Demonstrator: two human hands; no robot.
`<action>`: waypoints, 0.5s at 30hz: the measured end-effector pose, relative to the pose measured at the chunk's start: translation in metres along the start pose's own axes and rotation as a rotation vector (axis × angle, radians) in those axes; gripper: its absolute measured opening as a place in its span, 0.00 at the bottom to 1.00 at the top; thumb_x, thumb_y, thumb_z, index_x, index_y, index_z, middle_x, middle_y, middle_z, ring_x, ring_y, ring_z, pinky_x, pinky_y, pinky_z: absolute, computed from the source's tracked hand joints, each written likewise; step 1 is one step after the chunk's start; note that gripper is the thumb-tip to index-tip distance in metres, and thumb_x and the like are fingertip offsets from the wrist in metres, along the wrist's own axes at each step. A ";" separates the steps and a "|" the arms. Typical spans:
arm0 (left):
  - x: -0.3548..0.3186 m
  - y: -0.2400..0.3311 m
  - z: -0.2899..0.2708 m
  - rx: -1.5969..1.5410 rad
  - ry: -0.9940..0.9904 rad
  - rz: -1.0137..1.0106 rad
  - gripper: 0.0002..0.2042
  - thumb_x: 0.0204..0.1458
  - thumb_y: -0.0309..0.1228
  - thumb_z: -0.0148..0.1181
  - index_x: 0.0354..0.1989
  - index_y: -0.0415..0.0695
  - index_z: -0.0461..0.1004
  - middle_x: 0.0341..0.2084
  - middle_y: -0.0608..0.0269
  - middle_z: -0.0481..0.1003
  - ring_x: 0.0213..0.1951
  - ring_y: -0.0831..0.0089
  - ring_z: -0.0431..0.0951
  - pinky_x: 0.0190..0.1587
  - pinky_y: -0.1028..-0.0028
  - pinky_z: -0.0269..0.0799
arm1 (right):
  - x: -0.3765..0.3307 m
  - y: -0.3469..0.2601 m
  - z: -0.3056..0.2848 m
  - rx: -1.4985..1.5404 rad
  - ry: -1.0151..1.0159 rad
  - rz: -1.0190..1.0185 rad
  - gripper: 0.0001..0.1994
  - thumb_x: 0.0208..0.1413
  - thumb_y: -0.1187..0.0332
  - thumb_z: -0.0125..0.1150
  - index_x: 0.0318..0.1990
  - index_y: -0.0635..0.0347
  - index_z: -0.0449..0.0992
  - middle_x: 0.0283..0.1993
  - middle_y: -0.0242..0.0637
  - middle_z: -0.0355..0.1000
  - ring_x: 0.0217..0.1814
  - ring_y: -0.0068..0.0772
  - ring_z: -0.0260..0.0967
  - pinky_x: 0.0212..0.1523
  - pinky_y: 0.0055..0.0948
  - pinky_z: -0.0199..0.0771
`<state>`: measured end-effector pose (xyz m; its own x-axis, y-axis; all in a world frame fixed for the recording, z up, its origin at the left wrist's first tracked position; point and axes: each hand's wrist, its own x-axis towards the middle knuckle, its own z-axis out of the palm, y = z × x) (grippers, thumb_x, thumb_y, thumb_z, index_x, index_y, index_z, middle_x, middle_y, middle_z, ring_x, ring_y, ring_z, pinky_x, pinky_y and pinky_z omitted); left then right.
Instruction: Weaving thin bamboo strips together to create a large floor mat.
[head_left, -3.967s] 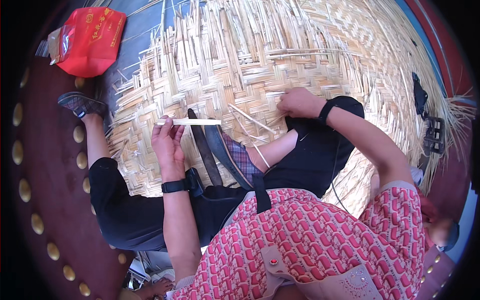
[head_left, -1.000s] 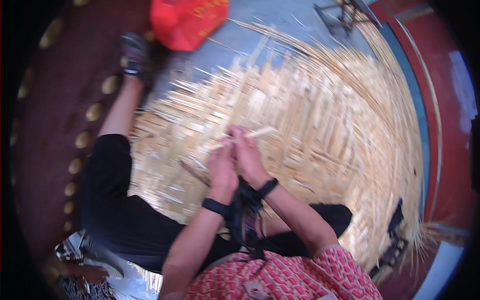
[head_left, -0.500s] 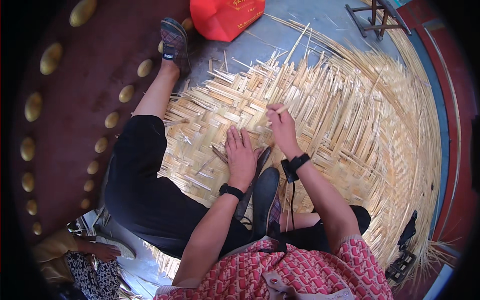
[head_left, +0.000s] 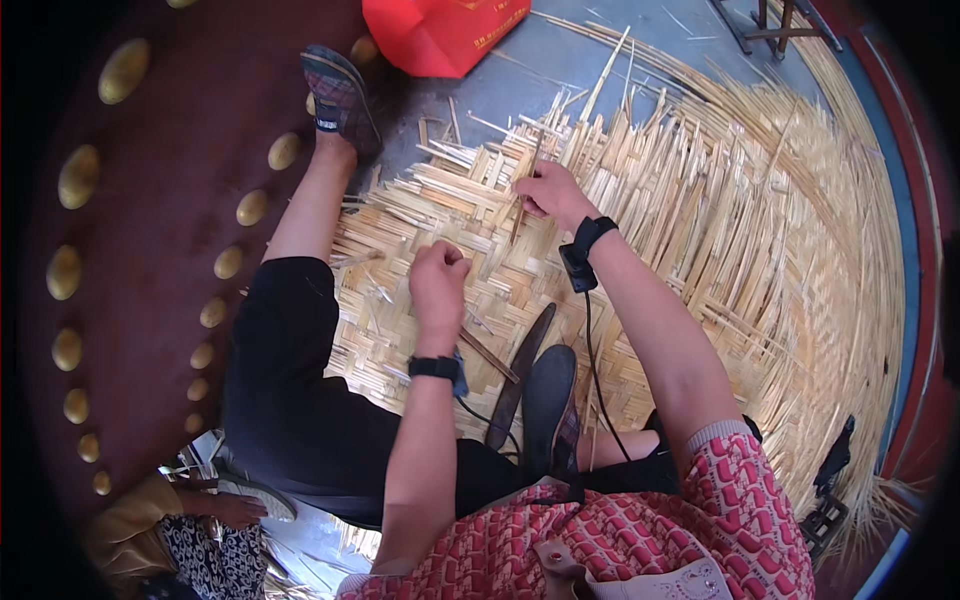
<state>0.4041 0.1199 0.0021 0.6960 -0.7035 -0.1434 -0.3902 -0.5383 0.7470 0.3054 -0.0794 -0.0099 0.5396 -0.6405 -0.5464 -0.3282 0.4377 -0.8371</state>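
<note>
A large woven mat of pale split strips, likely bamboo or reed, spreads under and around my legs. My right hand is closed on a thin brown strip that stands across the weave, pointing away from me. To its left and nearer, my left hand is closed with curled fingers low over the mat; whatever it pinches is hidden. Beside my shoe lies a long dark flat tool with a pointed end. A brown stick rests on the mat against it.
Loose strip ends fringe the mat's far edge. A red bag stands at the far side, a folding stool at the far right. Along the left runs a dark red surface with gold studs. Another person's hand shows at lower left.
My left hand has lifted from lying flat and moved left, its fingers now curled. My right hand has moved farther away and slightly left; a brown strip now shows in it.
</note>
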 end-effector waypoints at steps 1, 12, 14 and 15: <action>0.007 -0.001 -0.001 0.044 -0.074 0.058 0.06 0.39 0.22 0.63 0.26 0.38 0.74 0.25 0.53 0.73 0.31 0.61 0.74 0.37 0.69 0.70 | 0.000 0.000 -0.001 -0.002 -0.006 -0.022 0.04 0.49 0.77 0.57 0.33 0.66 0.72 0.23 0.34 0.69 0.18 0.23 0.65 0.14 0.22 0.60; 0.074 -0.011 -0.013 0.235 -0.621 0.112 0.05 0.33 0.25 0.63 0.19 0.38 0.73 0.16 0.59 0.74 0.21 0.71 0.74 0.28 0.73 0.69 | 0.010 -0.001 0.001 -0.170 -0.046 -0.024 0.06 0.47 0.73 0.61 0.31 0.66 0.73 0.19 0.33 0.68 0.17 0.22 0.64 0.19 0.24 0.64; 0.071 -0.008 -0.013 0.204 -0.622 0.094 0.06 0.32 0.26 0.63 0.19 0.38 0.74 0.16 0.57 0.75 0.21 0.69 0.75 0.28 0.72 0.70 | 0.013 0.000 -0.005 -0.190 -0.092 -0.009 0.06 0.47 0.72 0.61 0.31 0.66 0.72 0.19 0.33 0.69 0.18 0.22 0.65 0.19 0.24 0.64; 0.070 -0.007 -0.013 0.242 -0.607 0.107 0.06 0.32 0.26 0.63 0.20 0.38 0.74 0.17 0.56 0.75 0.22 0.68 0.75 0.29 0.72 0.70 | 0.015 0.001 -0.004 -0.219 -0.076 -0.035 0.07 0.47 0.71 0.60 0.31 0.65 0.72 0.20 0.35 0.70 0.19 0.24 0.66 0.21 0.26 0.65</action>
<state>0.4633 0.0806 -0.0044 0.2103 -0.8573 -0.4699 -0.6119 -0.4902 0.6206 0.3102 -0.0911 -0.0195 0.6074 -0.6001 -0.5205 -0.4642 0.2636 -0.8456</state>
